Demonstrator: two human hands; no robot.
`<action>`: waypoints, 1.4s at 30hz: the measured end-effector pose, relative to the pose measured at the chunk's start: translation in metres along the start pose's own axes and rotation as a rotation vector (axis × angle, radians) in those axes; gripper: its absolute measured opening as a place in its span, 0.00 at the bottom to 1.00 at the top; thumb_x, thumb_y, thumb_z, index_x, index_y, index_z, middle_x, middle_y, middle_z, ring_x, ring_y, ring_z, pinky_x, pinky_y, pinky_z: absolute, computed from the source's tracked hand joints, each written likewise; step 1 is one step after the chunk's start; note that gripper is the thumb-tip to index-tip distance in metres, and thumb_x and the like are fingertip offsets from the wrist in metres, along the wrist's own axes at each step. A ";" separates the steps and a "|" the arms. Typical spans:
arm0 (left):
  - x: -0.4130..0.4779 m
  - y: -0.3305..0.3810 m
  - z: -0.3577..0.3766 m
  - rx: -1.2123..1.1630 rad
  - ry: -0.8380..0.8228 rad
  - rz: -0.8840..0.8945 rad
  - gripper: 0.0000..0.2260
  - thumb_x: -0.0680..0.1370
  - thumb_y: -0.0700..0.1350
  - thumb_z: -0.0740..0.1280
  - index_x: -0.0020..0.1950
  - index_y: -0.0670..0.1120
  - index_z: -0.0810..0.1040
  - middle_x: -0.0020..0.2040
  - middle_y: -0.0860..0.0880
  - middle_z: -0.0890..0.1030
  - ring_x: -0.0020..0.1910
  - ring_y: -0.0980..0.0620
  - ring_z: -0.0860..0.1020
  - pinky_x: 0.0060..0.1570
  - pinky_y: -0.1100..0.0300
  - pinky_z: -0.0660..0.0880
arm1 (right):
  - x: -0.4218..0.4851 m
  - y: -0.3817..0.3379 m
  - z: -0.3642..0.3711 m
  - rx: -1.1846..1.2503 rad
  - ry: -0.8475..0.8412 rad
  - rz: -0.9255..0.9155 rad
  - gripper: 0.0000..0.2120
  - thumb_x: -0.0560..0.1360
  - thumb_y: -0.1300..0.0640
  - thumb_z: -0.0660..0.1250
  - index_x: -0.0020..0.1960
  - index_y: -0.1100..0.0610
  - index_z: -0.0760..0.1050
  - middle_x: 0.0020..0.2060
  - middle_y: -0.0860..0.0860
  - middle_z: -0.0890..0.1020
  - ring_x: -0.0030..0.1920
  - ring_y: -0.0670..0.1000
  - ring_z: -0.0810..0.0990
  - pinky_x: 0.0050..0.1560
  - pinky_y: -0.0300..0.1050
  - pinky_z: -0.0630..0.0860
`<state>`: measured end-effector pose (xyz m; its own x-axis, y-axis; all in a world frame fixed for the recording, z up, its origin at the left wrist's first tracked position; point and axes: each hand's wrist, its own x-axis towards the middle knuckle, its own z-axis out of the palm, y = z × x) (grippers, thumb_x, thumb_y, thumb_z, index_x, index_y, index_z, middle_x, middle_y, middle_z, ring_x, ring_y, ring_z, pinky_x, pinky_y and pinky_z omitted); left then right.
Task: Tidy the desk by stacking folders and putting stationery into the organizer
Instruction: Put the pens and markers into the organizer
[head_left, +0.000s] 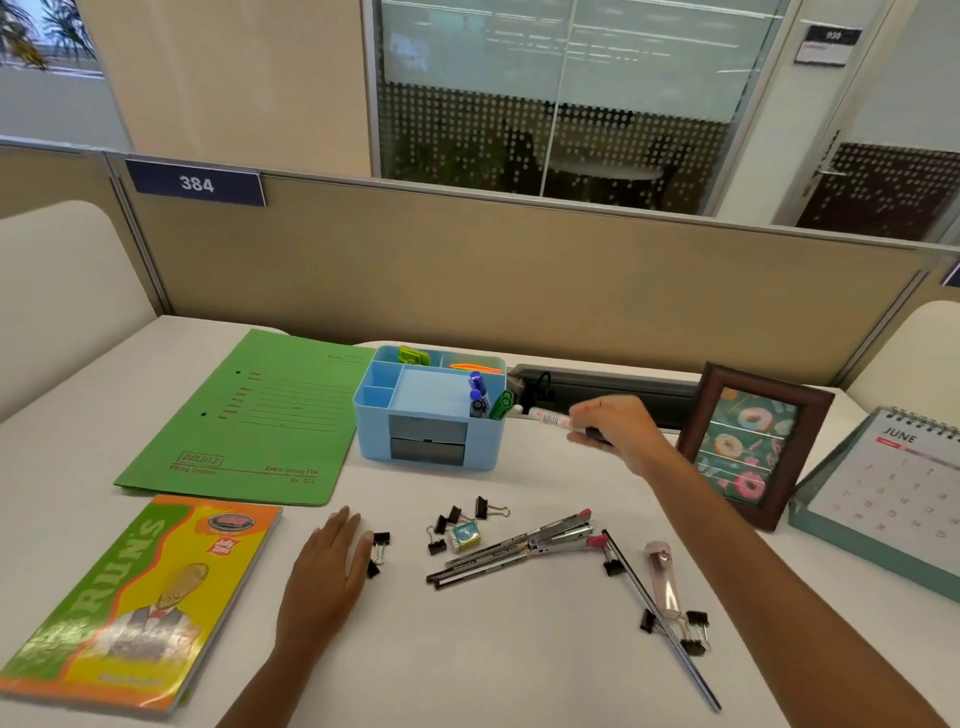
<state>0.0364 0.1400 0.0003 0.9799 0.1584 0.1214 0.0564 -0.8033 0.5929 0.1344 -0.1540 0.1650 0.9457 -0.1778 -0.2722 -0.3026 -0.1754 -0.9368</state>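
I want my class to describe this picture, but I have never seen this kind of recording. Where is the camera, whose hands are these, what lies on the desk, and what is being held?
There is no machine here. A person wears one wide-angle camera on the head, looking forward and down, so the two arms you see are the wearer's own. The left hand lies flat and open on the white desk, beside some black binder clips. The right hand holds a white marker just to the right of the blue organizer, which has other markers standing in it. Also on the desk are a green folder, a colourful notebook, some pens, a ruler, a picture frame and a June calendar.
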 end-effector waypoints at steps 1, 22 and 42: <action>0.001 0.000 0.000 -0.001 0.000 -0.002 0.28 0.74 0.55 0.50 0.68 0.41 0.70 0.70 0.45 0.68 0.71 0.47 0.64 0.69 0.55 0.56 | 0.003 -0.008 0.003 -0.005 0.024 -0.046 0.07 0.67 0.73 0.66 0.34 0.64 0.78 0.37 0.64 0.79 0.38 0.54 0.76 0.49 0.50 0.79; 0.006 0.004 -0.003 -0.004 0.030 0.004 0.27 0.75 0.56 0.50 0.68 0.42 0.71 0.70 0.46 0.69 0.69 0.48 0.66 0.68 0.54 0.59 | 0.031 -0.036 0.077 -0.652 0.177 -0.694 0.12 0.74 0.70 0.56 0.50 0.64 0.77 0.48 0.61 0.81 0.46 0.59 0.78 0.43 0.45 0.72; 0.006 0.006 -0.004 -0.002 0.033 -0.005 0.25 0.74 0.48 0.51 0.66 0.40 0.72 0.68 0.44 0.70 0.68 0.46 0.68 0.68 0.53 0.60 | -0.026 0.117 0.037 -0.467 0.260 -0.779 0.20 0.74 0.55 0.49 0.53 0.62 0.76 0.49 0.56 0.81 0.51 0.50 0.78 0.56 0.23 0.64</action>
<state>0.0416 0.1387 0.0076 0.9728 0.1815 0.1442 0.0611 -0.8010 0.5955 0.0792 -0.1339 0.0545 0.8623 -0.0477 0.5041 0.3334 -0.6957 -0.6362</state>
